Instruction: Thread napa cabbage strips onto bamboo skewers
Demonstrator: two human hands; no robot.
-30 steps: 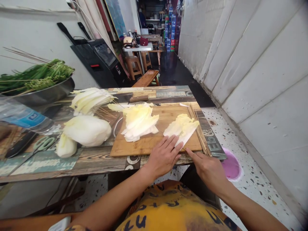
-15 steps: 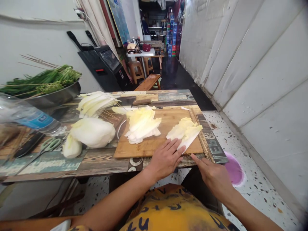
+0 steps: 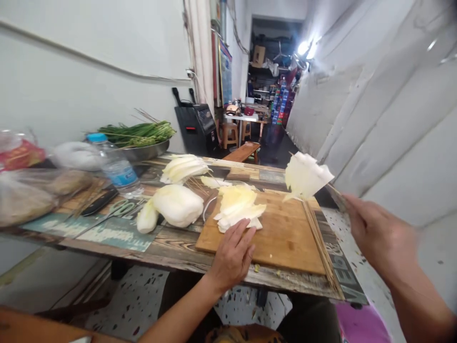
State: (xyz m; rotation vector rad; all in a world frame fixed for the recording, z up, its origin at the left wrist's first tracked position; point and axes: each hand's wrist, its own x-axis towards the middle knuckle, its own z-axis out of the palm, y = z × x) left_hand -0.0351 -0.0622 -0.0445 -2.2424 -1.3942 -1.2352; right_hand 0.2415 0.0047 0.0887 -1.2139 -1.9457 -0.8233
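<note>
My right hand is closed round a bamboo skewer, lifted above the table's right end. Threaded on its tip is a pale cabbage leaf piece. On the wooden cutting board lies a pile of cut cabbage leaves, yellow at the top and white below. My left hand rests at the pile's lower edge, fingers stretched out and touching the leaves. Several bare skewers lie along the board's right edge. Left of the board sit a whole cabbage and a smaller cabbage piece.
Skewered cabbage leaves lie behind the whole cabbage. Further left are green-handled scissors, a black-handled knife, a water bottle and a metal bowl of greens. A purple basin stands on the floor at right.
My right hand has risen up and right, carrying the skewered leaf off the board. My left hand has moved left from that leaf to the pile. The camera view has shifted.
</note>
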